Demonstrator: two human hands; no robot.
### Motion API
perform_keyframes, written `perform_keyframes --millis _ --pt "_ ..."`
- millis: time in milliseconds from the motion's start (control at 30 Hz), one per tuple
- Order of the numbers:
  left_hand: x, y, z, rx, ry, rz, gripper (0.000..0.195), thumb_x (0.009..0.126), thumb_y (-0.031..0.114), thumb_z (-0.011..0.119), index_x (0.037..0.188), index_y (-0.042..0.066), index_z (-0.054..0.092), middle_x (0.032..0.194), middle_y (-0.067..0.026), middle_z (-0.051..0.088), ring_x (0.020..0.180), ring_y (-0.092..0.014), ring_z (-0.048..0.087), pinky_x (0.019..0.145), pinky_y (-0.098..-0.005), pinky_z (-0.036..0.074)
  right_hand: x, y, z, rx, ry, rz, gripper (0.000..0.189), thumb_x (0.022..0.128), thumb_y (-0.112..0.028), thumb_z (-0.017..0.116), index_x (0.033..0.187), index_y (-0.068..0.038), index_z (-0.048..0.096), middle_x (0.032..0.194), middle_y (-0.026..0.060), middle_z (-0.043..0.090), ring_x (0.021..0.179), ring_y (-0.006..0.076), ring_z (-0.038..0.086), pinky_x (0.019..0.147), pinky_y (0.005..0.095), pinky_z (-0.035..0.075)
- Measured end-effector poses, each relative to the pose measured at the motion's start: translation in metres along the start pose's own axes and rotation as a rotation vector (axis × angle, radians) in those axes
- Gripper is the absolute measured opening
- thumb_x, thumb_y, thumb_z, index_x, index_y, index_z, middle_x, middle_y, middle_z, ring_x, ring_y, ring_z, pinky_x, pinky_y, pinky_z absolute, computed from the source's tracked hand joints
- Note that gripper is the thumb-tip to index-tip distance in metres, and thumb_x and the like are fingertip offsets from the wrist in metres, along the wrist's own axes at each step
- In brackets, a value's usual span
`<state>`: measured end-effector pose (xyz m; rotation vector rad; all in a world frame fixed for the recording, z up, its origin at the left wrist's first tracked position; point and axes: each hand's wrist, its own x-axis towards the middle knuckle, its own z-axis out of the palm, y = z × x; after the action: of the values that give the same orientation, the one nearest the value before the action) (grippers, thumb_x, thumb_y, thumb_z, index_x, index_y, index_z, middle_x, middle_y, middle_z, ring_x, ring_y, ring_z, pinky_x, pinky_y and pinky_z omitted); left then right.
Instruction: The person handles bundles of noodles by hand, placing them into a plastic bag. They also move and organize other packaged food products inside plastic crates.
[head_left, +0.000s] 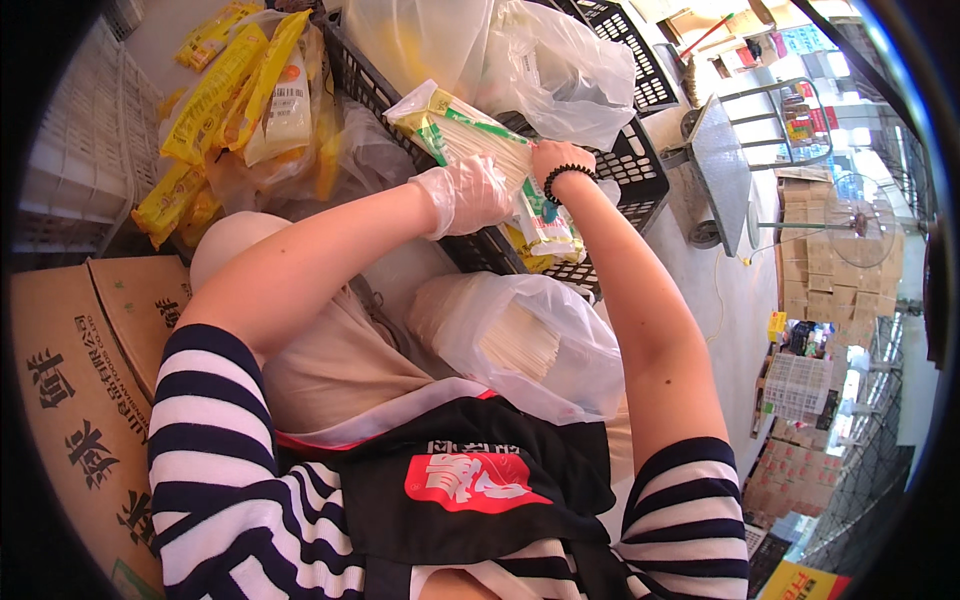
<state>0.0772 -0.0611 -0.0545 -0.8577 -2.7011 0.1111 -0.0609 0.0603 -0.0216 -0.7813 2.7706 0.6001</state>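
A clear packet of pale dry noodles (469, 135) with green and white print lies tilted over the rim of a black plastic crate (641, 180). My left hand (476, 193), in a thin clear glove, grips its near side. My right hand (561, 159), with a black coiled band at the wrist, is closed on the packet's right end. Below my hands, a second printed packet (551, 225) rests in the crate. Close to my lap stands an open translucent bag (589, 360) holding a bundle of pale thin sticks (521, 341) that look like dry noodles.
Yellow packets (214, 101) are heaped at the left, near a white plastic crate (75, 150). A cardboard box (82, 352) stands at my left side. Plastic bags (555, 67) fill the crate's far part. A platform trolley (720, 172) and a fan (859, 221) are at right.
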Motion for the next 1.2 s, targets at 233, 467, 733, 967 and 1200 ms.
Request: perform_keyframes --millis 233,467,733,967,1200 --pt "-0.021 0.001 0.004 0.01 0.084 -0.041 0.005 0.069 0.015 0.057 0.071 0.011 0.059 0.065 -0.0043 0.058 0.068 -0.021 0.06 0.067 -0.0348 0.047 0.0 -0.003 -0.003 0.113 0.023 -0.021 0.038 0.09 -0.032 0.038 0.101 -0.012 0.069 0.104 0.0124 0.066 0.099 0.028 0.063 0.083 0.0388 0.048" --pt "-0.035 -0.012 0.001 0.026 0.023 -0.212 0.004 0.071 0.015 0.057 0.068 0.012 0.059 0.064 -0.0052 0.06 0.066 -0.021 0.062 0.058 -0.034 0.048 -0.027 -0.007 -0.008 0.389 0.114 -0.139 0.036 0.083 -0.041 0.052 0.09 -0.011 0.068 0.089 0.0163 0.067 0.089 0.0314 0.063 0.079 0.0414 0.049" --pt "-0.04 -0.016 -0.008 0.002 -0.021 -0.263 0.007 0.073 0.012 0.056 0.067 0.012 0.059 0.061 -0.0066 0.062 0.059 -0.021 0.064 0.054 -0.0336 0.049 -0.045 -0.04 0.015 0.442 0.415 -0.356 0.067 0.072 -0.039 0.069 0.115 0.008 0.046 0.118 0.024 0.053 0.114 0.0369 0.046 0.098 0.0393 0.039" --pt "-0.041 -0.016 -0.017 -0.012 -0.138 -0.259 0.009 0.073 0.011 0.056 0.066 0.012 0.061 0.061 -0.0064 0.062 0.06 -0.021 0.065 0.054 -0.0331 0.049 -0.013 -0.036 0.015 0.417 0.056 -0.288 0.097 0.061 -0.054 0.075 0.126 0.009 0.04 0.124 0.0258 0.048 0.116 0.0365 0.045 0.099 0.0383 0.039" --pt "-0.041 -0.017 -0.02 -0.004 -0.196 -0.25 0.009 0.072 0.011 0.056 0.064 0.012 0.06 0.059 -0.0054 0.062 0.059 -0.021 0.065 0.052 -0.0331 0.049 0.007 -0.039 0.006 0.282 -0.079 -0.258 0.095 0.057 -0.055 0.077 0.12 0.009 0.044 0.121 0.0251 0.05 0.118 0.0325 0.046 0.097 0.0365 0.042"
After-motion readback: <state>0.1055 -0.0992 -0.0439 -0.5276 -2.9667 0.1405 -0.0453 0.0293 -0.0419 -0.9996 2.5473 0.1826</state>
